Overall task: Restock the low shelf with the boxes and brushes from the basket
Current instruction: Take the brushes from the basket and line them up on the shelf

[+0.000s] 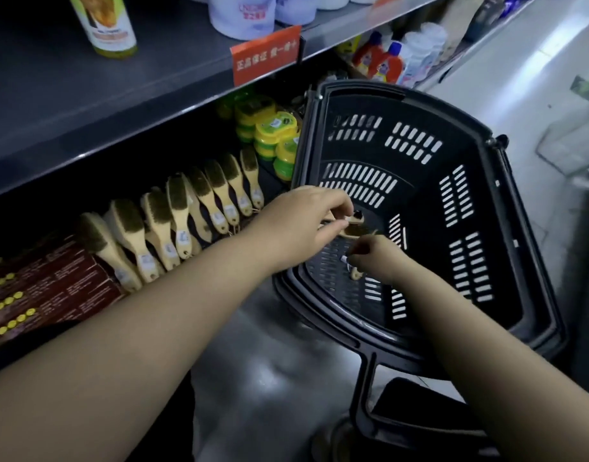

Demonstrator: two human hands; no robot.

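Both my hands reach into the black slotted basket (pixel 469 201) on the floor. My left hand (pixel 303 225) pinches a wooden brush (pixel 354 228) by its handle, bristles dark, just above the basket bottom. Below it, my right hand (pixel 376 258) grips a second wooden brush (pixel 354 273), of which only the handle end shows under the fingers. On the low shelf to the left stands a row of several wooden brushes (pixel 173 221), with dark red boxes (pixel 49 288) stacked at their left.
Yellow-green tubs (pixel 273 135) fill the low shelf right of the brush row, close to the basket's far rim. A grey upper shelf (pixel 86 95) with an orange label (pixel 266 55) overhangs. The basket handle (pixel 403 405) lies on the glossy floor near me.
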